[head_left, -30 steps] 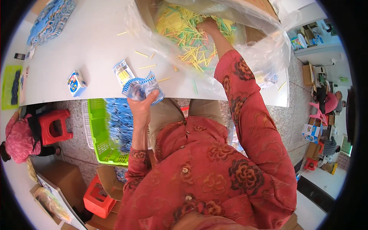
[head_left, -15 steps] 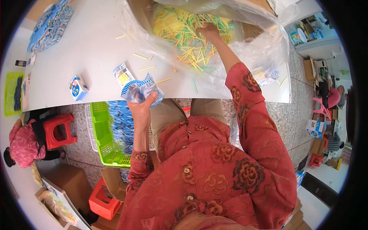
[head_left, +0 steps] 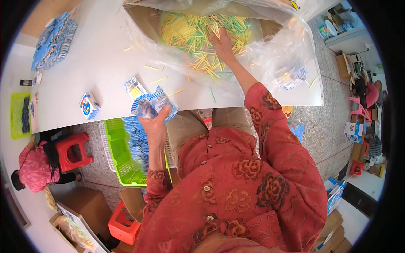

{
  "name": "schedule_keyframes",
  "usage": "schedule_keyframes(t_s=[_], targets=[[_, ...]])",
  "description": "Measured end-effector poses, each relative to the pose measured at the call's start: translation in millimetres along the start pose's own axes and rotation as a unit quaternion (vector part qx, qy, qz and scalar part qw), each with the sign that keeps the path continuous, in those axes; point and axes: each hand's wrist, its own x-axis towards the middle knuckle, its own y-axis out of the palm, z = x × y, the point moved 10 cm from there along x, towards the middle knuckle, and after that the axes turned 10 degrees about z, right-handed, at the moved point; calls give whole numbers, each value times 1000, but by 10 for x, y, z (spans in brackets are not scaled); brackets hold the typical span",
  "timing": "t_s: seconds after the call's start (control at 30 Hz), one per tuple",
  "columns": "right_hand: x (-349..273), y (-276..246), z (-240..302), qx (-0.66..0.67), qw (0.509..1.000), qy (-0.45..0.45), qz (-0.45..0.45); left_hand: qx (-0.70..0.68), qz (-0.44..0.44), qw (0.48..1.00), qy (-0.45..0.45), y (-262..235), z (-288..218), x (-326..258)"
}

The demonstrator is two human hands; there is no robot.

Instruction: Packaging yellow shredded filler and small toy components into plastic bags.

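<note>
My left hand is closed at the table's front edge round a small clear plastic packet with blue-and-white striped borders. Its mouth looks spread apart. Just behind it lies a similar packet with yellow sticks showing in it. My right hand reaches into a big plastic-lined carton over a heap of thin yellow, green and pink sticks. A few yellow sticks stand up between its fingertips; exactly how many is hidden.
Stray sticks dot the white table. A small blue-and-white box stands left. Blue packets are stacked at far left. Below the table sits a green basket of blue packets. A person sits beside a red stool.
My right hand has drawn slightly back and left over the heap, and yellow sticks now show in its fingers. The left hand keeps its hold on the packet. The whole view has shifted a little.
</note>
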Motion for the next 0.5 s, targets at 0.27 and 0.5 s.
schedule_keyframes(t_s=[0.27,0.5], targets=[[-148,-35,30,137,987,26,76,6,24,1000,2,92,-15,18],[-155,-58,15,161,984,15,71,14,16,1000,-5,106,-10,14]])
